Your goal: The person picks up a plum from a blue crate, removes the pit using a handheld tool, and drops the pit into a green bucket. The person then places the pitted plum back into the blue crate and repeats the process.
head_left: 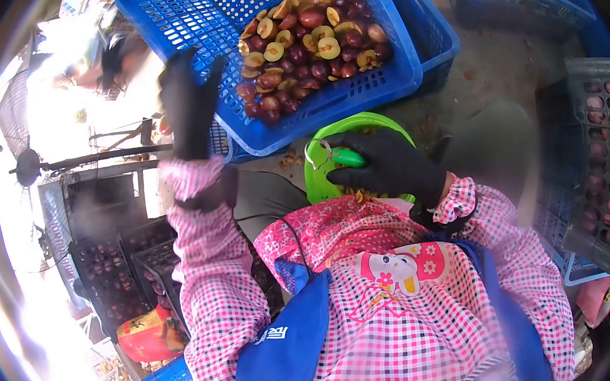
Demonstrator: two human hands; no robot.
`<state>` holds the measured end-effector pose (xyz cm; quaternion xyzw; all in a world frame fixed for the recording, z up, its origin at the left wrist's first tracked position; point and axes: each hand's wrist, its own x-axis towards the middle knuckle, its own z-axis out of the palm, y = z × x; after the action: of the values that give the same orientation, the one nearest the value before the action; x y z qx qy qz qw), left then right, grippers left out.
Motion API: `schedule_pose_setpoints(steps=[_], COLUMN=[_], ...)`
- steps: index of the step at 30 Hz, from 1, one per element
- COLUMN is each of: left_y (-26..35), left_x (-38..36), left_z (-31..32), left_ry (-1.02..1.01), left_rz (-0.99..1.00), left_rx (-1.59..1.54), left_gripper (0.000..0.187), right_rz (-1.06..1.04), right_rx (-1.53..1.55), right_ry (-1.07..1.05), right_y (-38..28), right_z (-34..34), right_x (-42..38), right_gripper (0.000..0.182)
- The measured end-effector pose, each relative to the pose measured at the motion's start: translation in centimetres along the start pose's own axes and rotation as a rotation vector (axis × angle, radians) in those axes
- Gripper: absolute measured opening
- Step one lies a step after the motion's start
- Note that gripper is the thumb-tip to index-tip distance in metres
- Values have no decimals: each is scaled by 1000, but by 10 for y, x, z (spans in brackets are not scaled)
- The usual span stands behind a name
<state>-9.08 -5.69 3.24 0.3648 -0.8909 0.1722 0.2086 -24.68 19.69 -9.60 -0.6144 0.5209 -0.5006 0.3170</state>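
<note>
Partly blurred left hand hides crate edge; right hand grips green tool

Both hands wore matt black gloves of a smooth, rubbery look: the left hand and the right hand. The right hand held a tool with a glossy green plastic handle and a thin metal loop. The blue crate was moulded plastic with perforated walls. The green basin was glossy plastic. The plums showed shiny dark skins and matt yellow cut faces. The sleeves were checked woven cloth.
</note>
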Motion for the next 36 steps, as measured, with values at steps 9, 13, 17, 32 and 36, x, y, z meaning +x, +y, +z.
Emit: schedule_pose_setpoints(steps=[9, 13, 17, 32, 36], left_y=[92, 74, 100, 142, 144], left_x=[23, 20, 2, -84, -79], left_z=[181, 174, 81, 45, 40], left_ry=[-417, -382, -828, -133, -384], left_rz=[407, 431, -411, -65, -478], left_rx=[-149, -463, -1203, -1137, -1739], left_gripper=[44, 43, 37, 53, 54], right_rz=[208, 242, 320, 164, 209], right_rx=[55, 123, 93, -55, 79], right_ry=[186, 411, 404, 322, 280], right_y=[-10, 4, 4, 9, 9], right_z=[-26, -25, -35, -7, -6], right_x=[0, 4, 9, 6, 7], right_gripper=[43, 32, 25, 29, 30])
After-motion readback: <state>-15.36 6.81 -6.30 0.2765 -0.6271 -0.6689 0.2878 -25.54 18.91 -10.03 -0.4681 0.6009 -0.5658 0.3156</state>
